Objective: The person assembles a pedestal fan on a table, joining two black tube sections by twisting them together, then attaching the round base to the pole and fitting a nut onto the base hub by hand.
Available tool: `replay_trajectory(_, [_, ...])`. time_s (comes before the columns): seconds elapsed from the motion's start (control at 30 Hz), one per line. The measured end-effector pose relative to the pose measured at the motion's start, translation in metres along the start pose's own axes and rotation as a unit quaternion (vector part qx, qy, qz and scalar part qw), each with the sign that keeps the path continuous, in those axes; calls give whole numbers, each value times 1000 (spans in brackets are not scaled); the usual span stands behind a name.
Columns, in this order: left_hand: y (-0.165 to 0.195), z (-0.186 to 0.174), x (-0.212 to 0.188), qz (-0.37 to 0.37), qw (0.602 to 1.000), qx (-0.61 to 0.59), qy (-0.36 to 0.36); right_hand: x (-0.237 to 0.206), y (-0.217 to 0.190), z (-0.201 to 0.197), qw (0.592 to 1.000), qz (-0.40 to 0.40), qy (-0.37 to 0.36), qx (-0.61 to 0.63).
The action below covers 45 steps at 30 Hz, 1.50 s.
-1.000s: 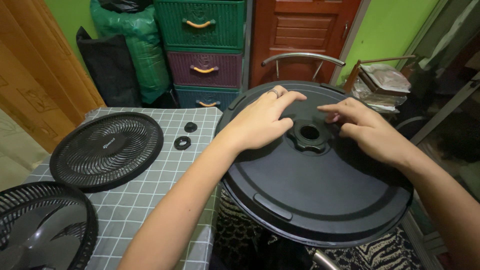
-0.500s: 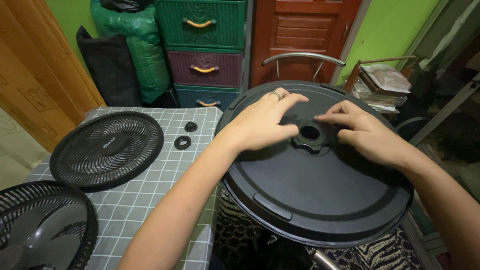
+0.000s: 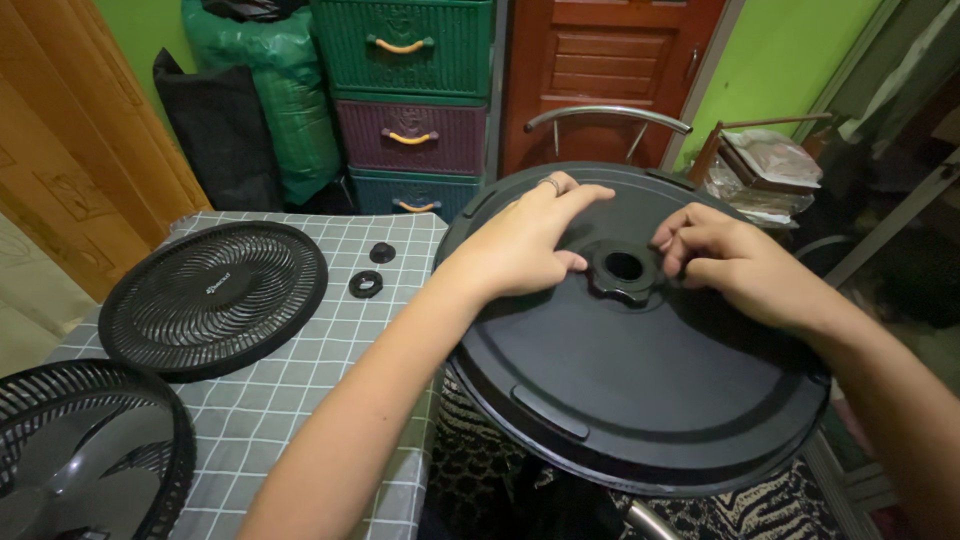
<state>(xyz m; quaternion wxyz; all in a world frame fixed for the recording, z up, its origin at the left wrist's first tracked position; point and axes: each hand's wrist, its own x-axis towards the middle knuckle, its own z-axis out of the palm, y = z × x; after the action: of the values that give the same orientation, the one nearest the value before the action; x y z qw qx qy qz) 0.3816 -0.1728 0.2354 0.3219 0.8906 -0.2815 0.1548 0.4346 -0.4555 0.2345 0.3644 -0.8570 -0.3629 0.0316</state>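
Round black fan base [image 3: 640, 400]: held tilted, underside up, overhanging the right edge of the worktop [image 3: 300, 400] and apparently resting partly on the person's lap. Centre hub ring nut [image 3: 622, 270] sits at the base's middle.

Left hand [image 3: 525, 245]: fingers spread, flat on the base just left of the nut, thumb tip touching the nut's rim. Right hand [image 3: 725, 265]: fingers curled and pressed together, pinching the nut's right edge.

Risks (judgement):
- Base is unsupported on the far side; if left-hand pressure eases, it may slide or tip off the lap.
- Lobed nut gives small grip area; fingertips may slip, esp. if thread is stiff.
- Cross-threading possible if nut is turned while base is tilted.
- Two small black caps [image 3: 372, 270] lie loose on the worktop near the edge; a knock from the forearm could roll them off.
- Front grille [image 3: 212, 298] and rear grille [image 3: 85, 455] are close to the left elbow.

Not visible / unclear:
- Nut thread and whatever is under the base: hidden.
- Rear grille cut off by frame, bottom left.
- Support under the base: dark, can't tell.
- Right fingertips partly hidden behind knuckles.
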Motion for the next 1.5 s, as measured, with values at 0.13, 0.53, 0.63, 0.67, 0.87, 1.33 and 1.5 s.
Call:
replay_trajectory(0.13, [0, 5, -1, 37, 999, 37, 9, -2, 0, 0, 999, 1, -16, 44])
replay_trajectory(0.53, [10, -1, 1, 37, 998, 40, -41, -5, -24, 5, 994, -7, -2, -109])
replay_trajectory(0.63, [13, 0, 1, 36, 998, 47, -32, -4, -18, 2, 996, -13, -7, -88])
replay_trajectory(0.67, [14, 0, 1, 29, 998, 46, -27, -4, -16, 1, 998, -6, -6, -66])
replay_trajectory(0.87, [13, -1, -1, 14, 999, 41, 11, -2, -4, -2, 997, 43, -14, 58])
replay_trajectory(1.33, [11, 4, 3, 51, 993, 106, 27, 0, 0, 5, 987, 115, 54, 100])
replay_trajectory(1.5, [17, -2, -2, 65, 992, 103, 14, 1, -13, 6, 997, 53, 18, -45])
